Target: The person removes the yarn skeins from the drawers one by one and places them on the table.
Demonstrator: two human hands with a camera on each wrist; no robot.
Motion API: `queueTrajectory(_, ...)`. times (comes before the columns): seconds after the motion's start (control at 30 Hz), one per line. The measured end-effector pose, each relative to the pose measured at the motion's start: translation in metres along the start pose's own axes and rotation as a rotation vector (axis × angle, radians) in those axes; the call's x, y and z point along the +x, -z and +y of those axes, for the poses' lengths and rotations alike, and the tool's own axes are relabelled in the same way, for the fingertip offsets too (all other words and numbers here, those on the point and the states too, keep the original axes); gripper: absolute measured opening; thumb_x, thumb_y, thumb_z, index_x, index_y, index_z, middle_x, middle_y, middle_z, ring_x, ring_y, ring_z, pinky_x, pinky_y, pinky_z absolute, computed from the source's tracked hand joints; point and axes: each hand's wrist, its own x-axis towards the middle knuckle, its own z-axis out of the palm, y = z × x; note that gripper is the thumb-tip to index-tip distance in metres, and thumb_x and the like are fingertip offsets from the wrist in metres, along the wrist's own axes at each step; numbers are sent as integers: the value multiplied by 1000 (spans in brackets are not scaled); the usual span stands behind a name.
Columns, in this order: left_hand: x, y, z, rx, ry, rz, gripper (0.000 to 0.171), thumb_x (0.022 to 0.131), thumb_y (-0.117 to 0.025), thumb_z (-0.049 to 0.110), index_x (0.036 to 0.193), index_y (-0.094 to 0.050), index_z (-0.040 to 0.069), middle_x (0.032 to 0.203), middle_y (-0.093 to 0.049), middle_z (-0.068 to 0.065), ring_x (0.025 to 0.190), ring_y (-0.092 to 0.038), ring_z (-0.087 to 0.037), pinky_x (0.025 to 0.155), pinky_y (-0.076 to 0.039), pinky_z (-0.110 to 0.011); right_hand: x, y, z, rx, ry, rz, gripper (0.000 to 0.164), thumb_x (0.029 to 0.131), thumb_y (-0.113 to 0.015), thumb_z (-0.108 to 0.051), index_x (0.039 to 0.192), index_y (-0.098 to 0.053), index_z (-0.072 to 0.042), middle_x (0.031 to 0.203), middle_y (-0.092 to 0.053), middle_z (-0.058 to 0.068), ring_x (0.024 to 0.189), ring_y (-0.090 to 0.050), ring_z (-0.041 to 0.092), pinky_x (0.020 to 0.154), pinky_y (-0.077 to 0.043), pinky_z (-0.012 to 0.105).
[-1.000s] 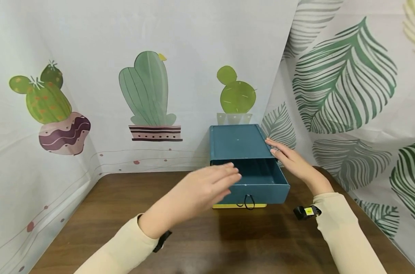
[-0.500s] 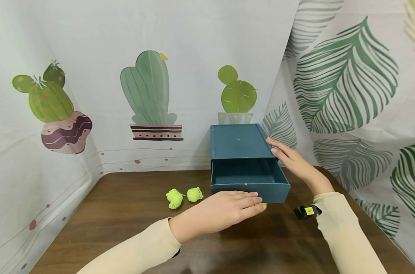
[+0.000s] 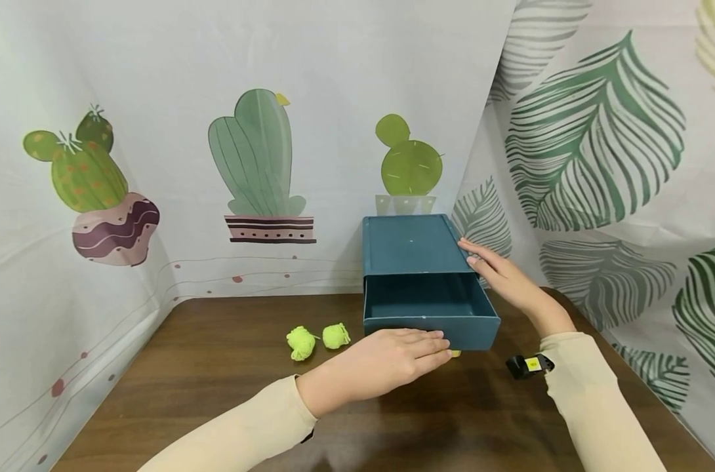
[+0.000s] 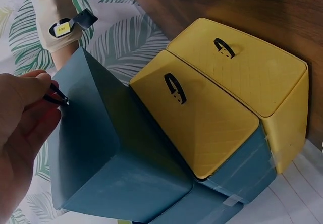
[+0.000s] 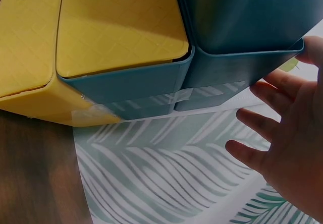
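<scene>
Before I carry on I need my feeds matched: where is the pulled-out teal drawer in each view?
Head: teal drawer right of centre, its inside in sight.
Left wrist: teal drawer left of centre, left of the yellow drawer fronts.
Right wrist: teal drawer in the top right corner.
Shared landmark: leaf-print cloth, right in head, upper left in left wrist, bottom in right wrist.

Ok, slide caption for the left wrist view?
Left hand pinches the black loop of an open blue drawer, yellow drawers below.
</scene>
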Motion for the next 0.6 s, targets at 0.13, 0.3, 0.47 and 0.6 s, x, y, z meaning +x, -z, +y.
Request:
queueTrajectory(0.13,1,-1,0,-8,13,9,40,96,-56,6,136,-55,12,134,-57,1,129,-47,-12,110,-31,-24,0,0,1,-1,4,-1,50,105,-38,-26,151,-30,-10,158,-20,13,143,-18,38,109,-21,63)
queueTrajectory(0.3,4,-5,-2,9,31,14,38,96,-58,7,133,-58,13,133,-58,1,128,-48,-12,108,-33,-24,-1,0,0,1,3,0,50,105,-38,-27,151,-30,-9,158,-21,14,143,-18,39,108,-20,64)
queueTrajectory(0.47,7,-10,-7,-9,59,2,37,95,-59,9,132,-59,13,134,-58,2,129,-48,-11,108,-33,-22,-2,0,0,9,8,-4,50,105,-38,-27,151,-29,-9,158,-20,14,142,-19,39,108,-23,63)
queueTrajectory(0.6,9,-14,-13,-36,81,0,39,93,-62,8,132,-60,12,134,-58,1,129,-48,-11,107,-33,-22,-1,0,0,19,16,-3,50,105,-38,-26,151,-30,-8,158,-20,14,142,-19,39,108,-23,63)
